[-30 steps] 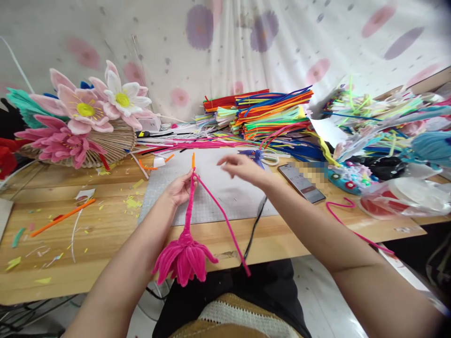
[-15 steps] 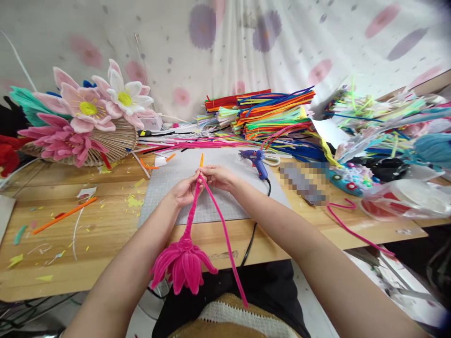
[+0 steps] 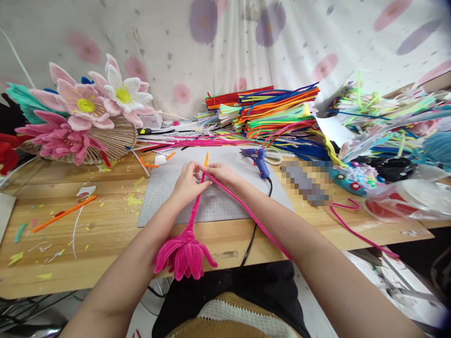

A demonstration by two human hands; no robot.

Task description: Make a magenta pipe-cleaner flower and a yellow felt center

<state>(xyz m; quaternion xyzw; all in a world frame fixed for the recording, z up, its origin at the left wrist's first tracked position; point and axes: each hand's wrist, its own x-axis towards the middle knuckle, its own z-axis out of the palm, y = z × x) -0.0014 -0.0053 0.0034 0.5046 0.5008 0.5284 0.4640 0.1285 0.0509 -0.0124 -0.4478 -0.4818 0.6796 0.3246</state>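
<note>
A magenta pipe-cleaner flower (image 3: 186, 257) hangs head down at the table's front edge, its wrapped stem (image 3: 194, 212) rising to my hands. My left hand (image 3: 188, 184) is closed on the stem near its top. An orange tip (image 3: 206, 159) pokes out beyond my fingers. Close beside it, my right hand (image 3: 221, 172) pinches a loose magenta pipe cleaner (image 3: 251, 215) against the stem. The loose length trails along my right forearm. Fingers partly hide where it meets the stem.
Under my hands lies a grey cutting mat (image 3: 158, 206). A blue glue gun (image 3: 260, 162) rests at its right. Bundled pipe cleaners (image 3: 278, 105) are piled behind. Finished flowers (image 3: 86, 105) stand left, and an orange pipe cleaner (image 3: 65, 214) lies among scraps.
The loose pipe cleaner has swung right, from hanging down to lying along my right forearm. My left hand has turned over the stem, and the flower head has risen slightly.
</note>
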